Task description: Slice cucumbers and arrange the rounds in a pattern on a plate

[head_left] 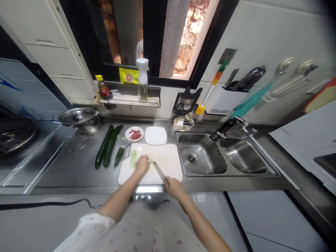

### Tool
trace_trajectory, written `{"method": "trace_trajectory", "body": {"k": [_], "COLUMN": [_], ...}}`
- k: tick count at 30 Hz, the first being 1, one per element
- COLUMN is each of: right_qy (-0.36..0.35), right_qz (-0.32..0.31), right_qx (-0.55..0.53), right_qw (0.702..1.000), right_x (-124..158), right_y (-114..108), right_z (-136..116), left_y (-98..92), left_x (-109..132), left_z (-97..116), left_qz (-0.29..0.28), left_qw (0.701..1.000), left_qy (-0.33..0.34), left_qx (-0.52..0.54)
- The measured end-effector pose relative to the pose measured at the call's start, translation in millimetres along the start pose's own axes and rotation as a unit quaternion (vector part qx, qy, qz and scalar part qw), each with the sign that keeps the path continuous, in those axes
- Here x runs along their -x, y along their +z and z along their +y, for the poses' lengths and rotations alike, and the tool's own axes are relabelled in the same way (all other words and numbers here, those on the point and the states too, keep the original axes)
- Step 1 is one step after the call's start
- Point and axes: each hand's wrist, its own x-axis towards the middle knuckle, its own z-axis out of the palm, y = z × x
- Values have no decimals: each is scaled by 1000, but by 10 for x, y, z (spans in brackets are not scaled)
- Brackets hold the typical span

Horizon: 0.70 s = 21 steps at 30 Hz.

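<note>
My left hand (142, 164) is curled over a piece of cucumber on the white cutting board (168, 164), with only a pale green end showing at the fingertips. My right hand (173, 186) grips the handle of a knife (158, 171), whose blade points up-left toward the left hand. Several cucumber slices (133, 158) lie in a row on the board left of my left hand. Two whole cucumbers (107, 146) and a short cucumber piece (119, 156) lie on the steel counter left of the board.
A small plate of red bits (134, 133) and a bare white plate (155, 135) sit behind the board. A double sink (223, 157) with faucet (228, 127) lies to the right. A lidded pot (79, 119) stands at the left, a shelf with bottles behind it.
</note>
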Motion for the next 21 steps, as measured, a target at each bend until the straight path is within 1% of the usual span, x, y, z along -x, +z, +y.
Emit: {"method": "trace_trajectory", "body": {"k": [5, 9, 12, 16, 21], "right_qy": [28, 27, 23, 21, 12], "right_qz": [15, 21, 23, 16, 11], "right_qx": [-16, -19, -17, -15, -12], "right_qw": [999, 999, 999, 1000, 1000], "right_x": [-49, -110, -149, -187, -212], "right_y": [-50, -49, -43, -62, -128], "right_z": [19, 22, 19, -3, -60], "left_y": [-5, 5, 25, 45, 9], "left_x": [-29, -57, -37, 96, 370], "left_z": [11, 6, -24, -101, -224], "left_qz": [3, 3, 4, 10, 6], "left_qw": [1000, 998, 993, 983, 971], "left_qy": [-9, -22, -32, -31, -32], "left_qx": [25, 60, 112, 182, 236]}}
